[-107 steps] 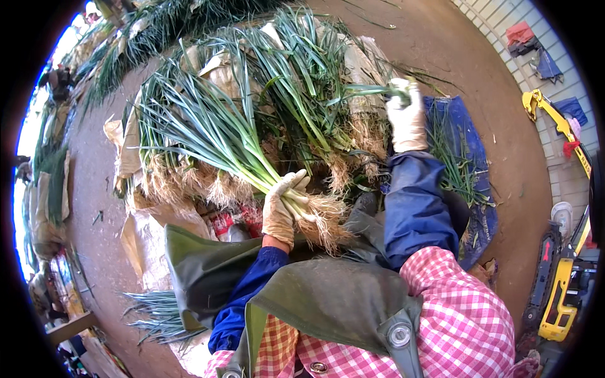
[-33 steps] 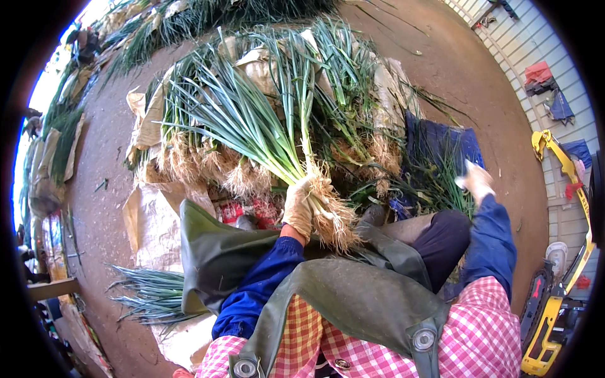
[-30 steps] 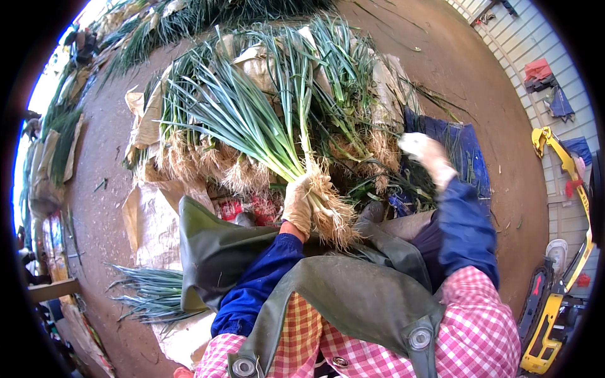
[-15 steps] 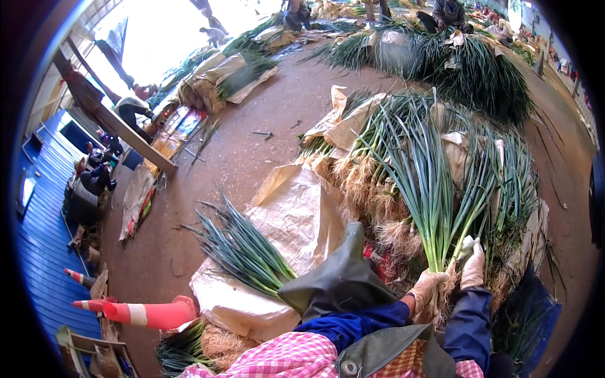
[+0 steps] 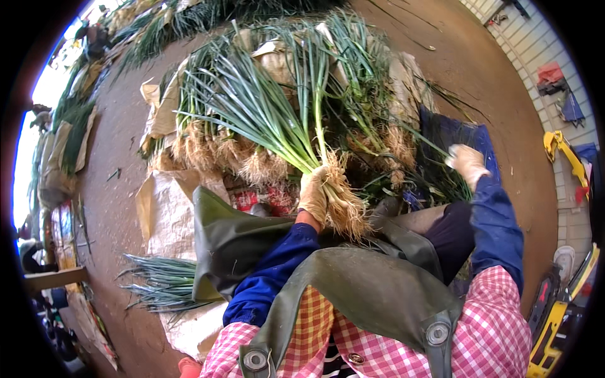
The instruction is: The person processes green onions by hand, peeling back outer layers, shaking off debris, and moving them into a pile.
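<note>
Left hand (image 5: 313, 195) closed round green onion bunch (image 5: 280, 126), right hand (image 5: 467, 165) curled over blue sheet (image 5: 444, 129), blurred, possibly pinching leaf (image 5: 432, 143).

The apron (image 5: 372, 283) is looking smooth, its buttons (image 5: 437, 334) shining like metal; the roots (image 5: 345, 211) are looking rough and matt, the leaves (image 5: 268, 113) smooth and glossy.

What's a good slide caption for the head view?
Gloved left hand holding rooted green onions, gloved right hand out to the side.
</note>
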Available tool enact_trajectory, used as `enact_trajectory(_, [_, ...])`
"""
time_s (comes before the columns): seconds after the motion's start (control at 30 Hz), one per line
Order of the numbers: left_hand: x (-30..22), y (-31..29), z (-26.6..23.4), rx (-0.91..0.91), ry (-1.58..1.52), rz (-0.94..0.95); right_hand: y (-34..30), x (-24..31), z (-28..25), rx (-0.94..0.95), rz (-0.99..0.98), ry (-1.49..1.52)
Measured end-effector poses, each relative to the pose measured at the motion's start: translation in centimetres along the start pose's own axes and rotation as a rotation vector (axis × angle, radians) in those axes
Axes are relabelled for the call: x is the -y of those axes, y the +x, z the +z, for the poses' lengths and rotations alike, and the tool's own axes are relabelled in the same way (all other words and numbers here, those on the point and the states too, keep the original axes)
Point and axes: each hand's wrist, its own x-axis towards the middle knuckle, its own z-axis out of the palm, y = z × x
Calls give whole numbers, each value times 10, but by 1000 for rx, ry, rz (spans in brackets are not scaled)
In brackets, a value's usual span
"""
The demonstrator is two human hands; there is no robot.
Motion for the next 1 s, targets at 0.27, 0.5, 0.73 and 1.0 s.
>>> enact_trajectory(0.27, [10,-10,-4,-112,111,-18,41,268,21,266,-302,1124])
enact_trajectory(0.5, [-2,-2,-19,-15,-32,-144,42,291,58,493,-362,2029])
enact_trajectory(0.73, [2,2,-5,-65,-74,-154,34,274,54,312,-307,1931])
enact_trajectory(1.0, [-8,-1,5,-91,-108,-42,70,293,68,76,-91,1282])
